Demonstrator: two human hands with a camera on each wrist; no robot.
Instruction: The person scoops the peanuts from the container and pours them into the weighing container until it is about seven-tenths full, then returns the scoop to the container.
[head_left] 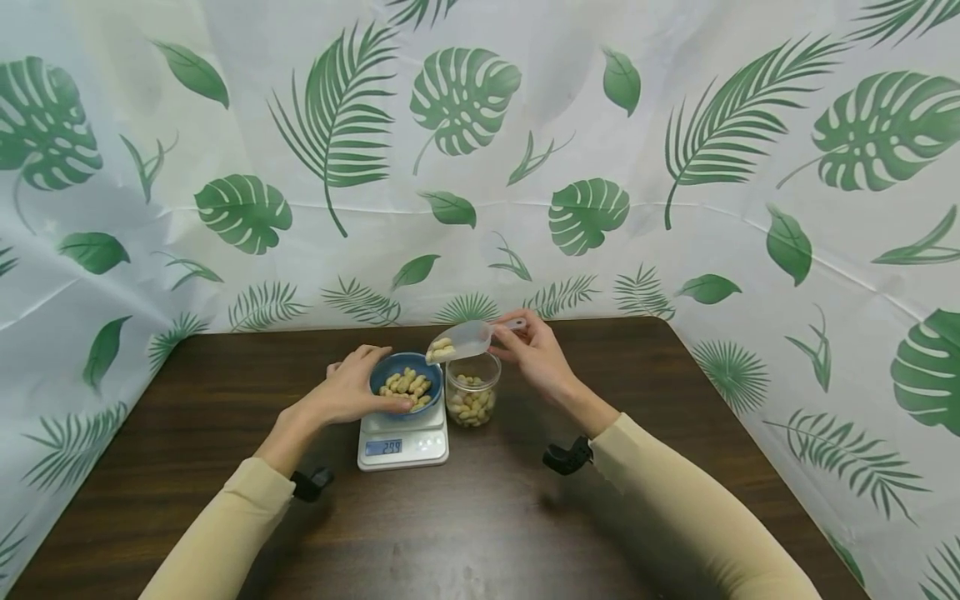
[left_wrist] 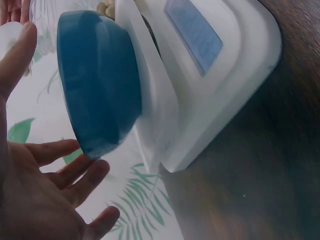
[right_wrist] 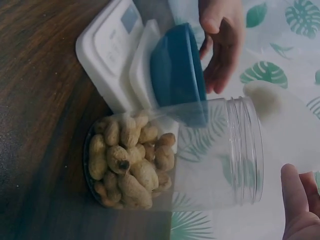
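A blue bowl (head_left: 382, 386) with peanuts (head_left: 406, 383) in it stands on a white kitchen scale (head_left: 427, 448), whose display seems to read 299. Around the bowl's left side is my left hand (head_left: 348, 387); its fingertips (left_wrist: 95, 172) are at the rim, while the thumb reaches over the opening without visibly clasping the wall. My right hand (head_left: 536, 354) pinches the handle of a translucent scoop (head_left: 471, 339), which holds a few peanuts. The scoop is tilted toward the bowl, above a clear jar (right_wrist: 210, 155) with more peanuts (right_wrist: 135, 175) in its lower part.
The jar stands close against the right side of the scale on a dark wooden table (head_left: 480, 533). Behind the table hangs a white sheet with green leaf prints (head_left: 465, 100). Each wrist wears a black camera (head_left: 567, 456).
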